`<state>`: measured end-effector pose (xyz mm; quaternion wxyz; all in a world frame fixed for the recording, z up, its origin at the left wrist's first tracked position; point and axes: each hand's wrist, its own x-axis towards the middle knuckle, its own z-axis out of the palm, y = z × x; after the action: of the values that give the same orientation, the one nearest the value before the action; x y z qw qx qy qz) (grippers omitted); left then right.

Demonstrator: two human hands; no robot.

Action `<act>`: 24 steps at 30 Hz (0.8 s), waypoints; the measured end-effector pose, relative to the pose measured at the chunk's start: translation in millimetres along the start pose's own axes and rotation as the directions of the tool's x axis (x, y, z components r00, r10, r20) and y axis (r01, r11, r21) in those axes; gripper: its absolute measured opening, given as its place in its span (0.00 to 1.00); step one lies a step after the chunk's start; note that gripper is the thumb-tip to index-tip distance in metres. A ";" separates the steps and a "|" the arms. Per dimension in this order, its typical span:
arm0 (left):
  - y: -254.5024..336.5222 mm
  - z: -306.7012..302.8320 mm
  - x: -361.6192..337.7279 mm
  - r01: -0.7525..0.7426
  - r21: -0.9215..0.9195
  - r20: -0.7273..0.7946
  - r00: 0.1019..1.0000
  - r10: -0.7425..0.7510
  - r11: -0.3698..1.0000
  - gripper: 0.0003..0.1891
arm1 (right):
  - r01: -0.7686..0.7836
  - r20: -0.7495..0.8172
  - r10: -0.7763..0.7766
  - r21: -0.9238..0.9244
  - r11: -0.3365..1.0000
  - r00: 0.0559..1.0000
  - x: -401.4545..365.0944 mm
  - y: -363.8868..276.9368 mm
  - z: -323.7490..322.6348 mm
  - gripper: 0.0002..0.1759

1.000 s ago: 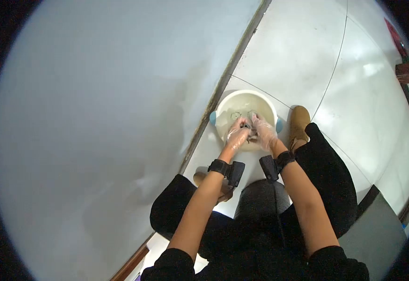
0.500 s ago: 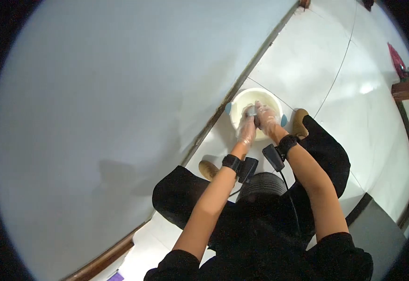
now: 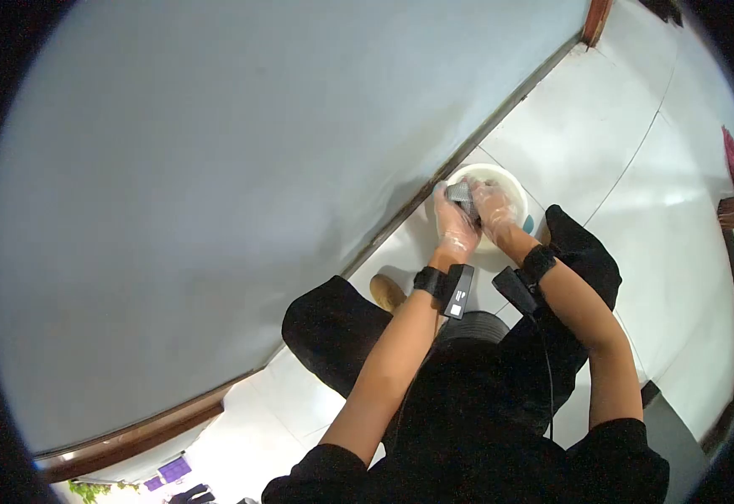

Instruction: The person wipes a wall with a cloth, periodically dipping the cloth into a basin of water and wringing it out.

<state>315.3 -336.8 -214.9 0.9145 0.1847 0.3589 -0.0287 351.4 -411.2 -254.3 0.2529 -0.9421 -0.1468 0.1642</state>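
Both hands, in clear plastic gloves, are over a white basin (image 3: 520,186) on the floor. My left hand (image 3: 456,223) is closed around a grey, ribbed piece that looks like cloth (image 3: 460,194), at the basin's left side. Close against it on the right, my right hand (image 3: 493,206) has its fingers bent over the edge of the same grey piece. Part of the piece is hidden between the hands, and the basin's inside is mostly covered by them.
A pale wall (image 3: 215,168) with a dark skirting edge runs close along the basin's left side. White floor tiles (image 3: 568,118) spread to the right. My shoe (image 3: 387,292) and black-clad knees flank the basin. Cables hang from the wrist devices (image 3: 457,291).
The view has shifted, so the basin appears farther right. The grey piece has come up higher in my left hand and shows more, and the left hand has turned around it.
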 end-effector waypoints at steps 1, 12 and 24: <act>2.2 0.8 -0.1 0.021 0.033 0.025 0.999 -0.022 0.999 0.24 | -0.055 0.028 0.053 0.070 0.996 0.998 -0.2 -2.8 -0.1 0.16; -0.3 4.4 5.3 0.072 0.283 0.096 0.990 -0.103 0.956 0.24 | -0.248 -0.003 0.293 0.521 0.817 0.956 -27.6 -29.4 -26.3 0.20; -11.2 0.4 26.4 -0.050 0.384 0.128 0.992 0.000 0.922 0.17 | 0.138 -0.368 -0.102 0.073 0.988 0.924 -6.2 9.1 13.4 0.19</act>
<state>333.0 -345.2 -235.8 0.8810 0.3640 0.2858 -0.0988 342.4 -415.2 -268.6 0.3308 -0.9319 -0.1469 -0.0214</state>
